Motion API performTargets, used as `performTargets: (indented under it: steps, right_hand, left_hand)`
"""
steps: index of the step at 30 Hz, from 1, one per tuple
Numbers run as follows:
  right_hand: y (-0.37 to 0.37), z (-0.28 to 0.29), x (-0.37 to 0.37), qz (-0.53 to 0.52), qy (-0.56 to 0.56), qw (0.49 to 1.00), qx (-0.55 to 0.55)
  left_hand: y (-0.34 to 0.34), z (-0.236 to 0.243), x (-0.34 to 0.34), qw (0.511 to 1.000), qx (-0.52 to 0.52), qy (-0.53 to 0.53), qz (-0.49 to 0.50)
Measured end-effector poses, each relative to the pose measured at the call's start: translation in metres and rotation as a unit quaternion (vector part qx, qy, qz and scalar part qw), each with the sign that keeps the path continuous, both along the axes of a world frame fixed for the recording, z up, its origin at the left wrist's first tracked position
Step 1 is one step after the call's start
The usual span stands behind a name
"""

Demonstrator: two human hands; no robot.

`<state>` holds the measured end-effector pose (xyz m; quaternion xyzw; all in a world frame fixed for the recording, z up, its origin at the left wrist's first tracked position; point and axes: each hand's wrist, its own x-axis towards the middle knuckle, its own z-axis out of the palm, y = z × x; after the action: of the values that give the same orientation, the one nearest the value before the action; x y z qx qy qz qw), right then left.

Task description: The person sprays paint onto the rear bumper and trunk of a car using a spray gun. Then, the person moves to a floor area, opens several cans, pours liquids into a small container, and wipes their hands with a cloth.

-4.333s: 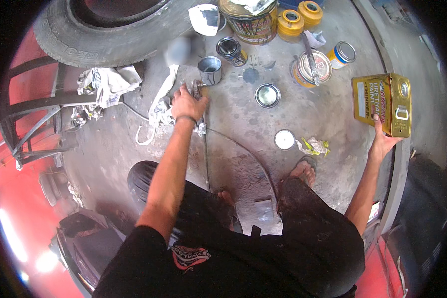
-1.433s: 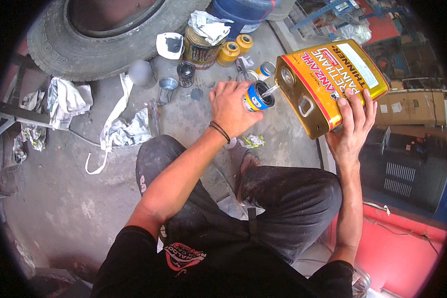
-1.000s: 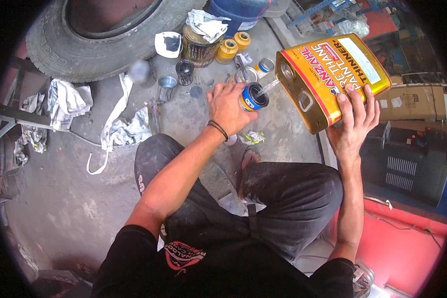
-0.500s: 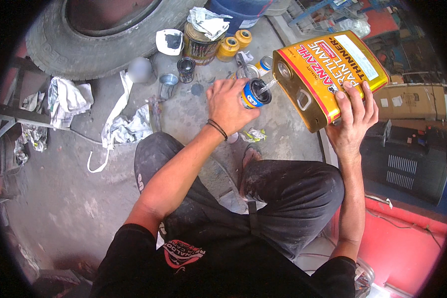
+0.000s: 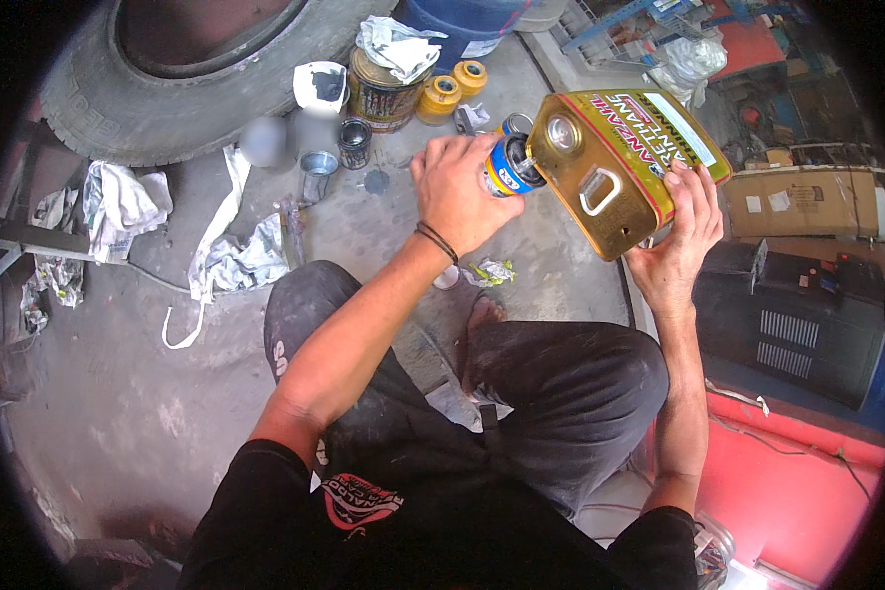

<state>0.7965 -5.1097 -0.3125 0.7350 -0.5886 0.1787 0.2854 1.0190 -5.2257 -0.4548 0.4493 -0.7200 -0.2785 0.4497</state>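
Observation:
My left hand (image 5: 462, 192) is closed on a small blue and yellow round can (image 5: 508, 174) with a dark open top. My right hand (image 5: 680, 241) grips a large gold and yellow rectangular metal can (image 5: 610, 167) from its right and underside, tilted with its top facing left and down. The big can's top corner is right at the small can's mouth; liquid between them is hard to make out. Below lie crumpled green-and-white paper (image 5: 493, 271) and a small white lid (image 5: 445, 278). A metal cup (image 5: 318, 177) and a dark paint tin (image 5: 354, 145) stand to the left.
A big tyre (image 5: 98, 108) lies upper left, near white rags (image 5: 128, 206) and a metal frame (image 5: 20, 246). Paint pail (image 5: 379, 98), yellow containers (image 5: 440, 98) and blue drum (image 5: 457, 29) stand ahead. Cardboard (image 5: 806, 200) and black equipment (image 5: 796, 324) line the right side.
Since the earliest frame, my left hand took up the small can and the big can was raised and tilted over it. Lately the big can moved left, nearer the small can, shortening the visible stream.

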Motion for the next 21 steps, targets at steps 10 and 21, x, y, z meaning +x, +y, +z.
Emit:
performTargets:
  steps: [10, 21]
  right_hand:
    - [0.015, -0.064, -0.064, -0.016, -0.323, 0.945, 0.047]
    - [0.023, -0.197, -0.080, -0.108, -0.648, 0.750, 0.081]
  left_hand:
    - [-0.001, -0.020, -0.036, 0.999, 0.031, -0.002, -0.042]
    - [0.038, -0.095, -0.032, 0.980, 0.179, -0.047, -0.078]
